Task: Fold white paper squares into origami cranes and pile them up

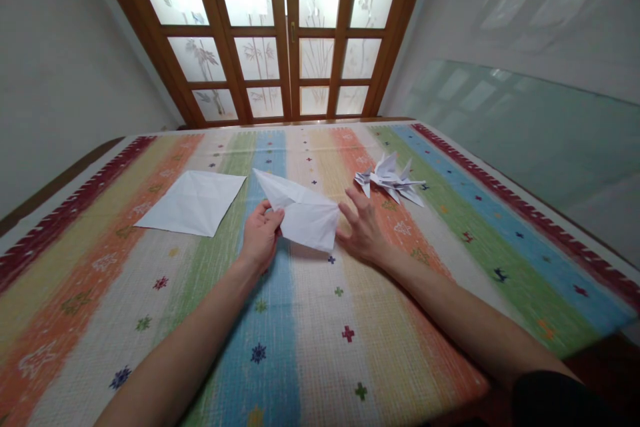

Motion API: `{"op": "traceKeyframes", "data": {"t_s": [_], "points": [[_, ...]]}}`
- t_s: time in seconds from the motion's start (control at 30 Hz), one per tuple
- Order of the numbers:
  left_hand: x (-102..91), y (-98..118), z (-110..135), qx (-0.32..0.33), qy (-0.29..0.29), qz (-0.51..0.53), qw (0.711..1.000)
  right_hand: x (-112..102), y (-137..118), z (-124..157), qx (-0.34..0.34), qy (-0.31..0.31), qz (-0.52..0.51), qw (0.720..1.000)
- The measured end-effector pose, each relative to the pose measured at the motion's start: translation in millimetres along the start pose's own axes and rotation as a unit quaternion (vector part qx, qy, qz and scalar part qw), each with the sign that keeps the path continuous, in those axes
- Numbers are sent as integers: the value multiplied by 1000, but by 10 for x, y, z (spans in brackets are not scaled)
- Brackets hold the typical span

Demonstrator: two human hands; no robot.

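Head view: the left hand has its fingers pinched on the near-left edge of a folded paper, thumb on top, while the right hand holds its fingers bent and spread apart at the opposite edge; whether those fingertips touch the paper or stop just beside it, I cannot tell. The paper lies between the two sets of fingers, its pointed end reaching up beyond the left thumb and its wide end tilting down toward the right fingers. As the left pinch looks like the only sure hold, a careless push from the right fingers could swing the sheet round or crease it off its line. The pinch sits on one side only, so the wide end could sag or its layers spread open. Just left of the left fingers, a flat sheet with faint creases lies loose on the cloth; a drifting wrist or a puff of air could slide it along. Beyond the right fingertips, near them, sits a cluster of folded paper pieces with thin points, which a backward flick of that hand could bend or scatter. Under everything, the cloth on the table may be soft enough to blur a fold pressed against it.
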State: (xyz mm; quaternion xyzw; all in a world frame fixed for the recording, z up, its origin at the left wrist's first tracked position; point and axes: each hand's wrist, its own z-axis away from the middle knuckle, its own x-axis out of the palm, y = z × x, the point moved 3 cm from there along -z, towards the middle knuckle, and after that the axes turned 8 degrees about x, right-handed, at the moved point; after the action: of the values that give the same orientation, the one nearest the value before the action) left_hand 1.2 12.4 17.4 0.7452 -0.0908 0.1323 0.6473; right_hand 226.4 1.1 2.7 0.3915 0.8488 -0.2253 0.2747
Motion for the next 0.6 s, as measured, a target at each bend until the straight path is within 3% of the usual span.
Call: {"op": "traceKeyframes", "data": {"t_s": [0.07, 0.13, 0.23, 0.3, 0.37, 0.47, 0.53, 0.6], "points": [[-1, -77, 7, -51, 6, 23, 998, -8, -48, 6, -68, -16, 1, 998], [-14, -136, 23, -89, -11, -18, 996, -4, -86, 7, -135, -56, -12, 989], [-65, -121, 39, -63, -58, -224, 971, 21, -115, -7, -181, -156, -62, 969], [-97, -38, 39, 35, -82, -417, 905, 43, -107, -27, -142, -239, -81, 957], [-92, 26, 50, 151, -126, -560, 805, 52, -95, -41, -91, -305, -88, 944], [-52, -36, 85, 237, -279, -630, 685, 28, -95, -49, -59, -333, -121, 933], [-56, -116, 95, 229, -349, -641, 644, 10, -92, -56, -40, -317, -155, 935], [-73, -161, 90, 211, -370, -652, 627, 10, -79, -68, -1, -297, -163, 941]]}}
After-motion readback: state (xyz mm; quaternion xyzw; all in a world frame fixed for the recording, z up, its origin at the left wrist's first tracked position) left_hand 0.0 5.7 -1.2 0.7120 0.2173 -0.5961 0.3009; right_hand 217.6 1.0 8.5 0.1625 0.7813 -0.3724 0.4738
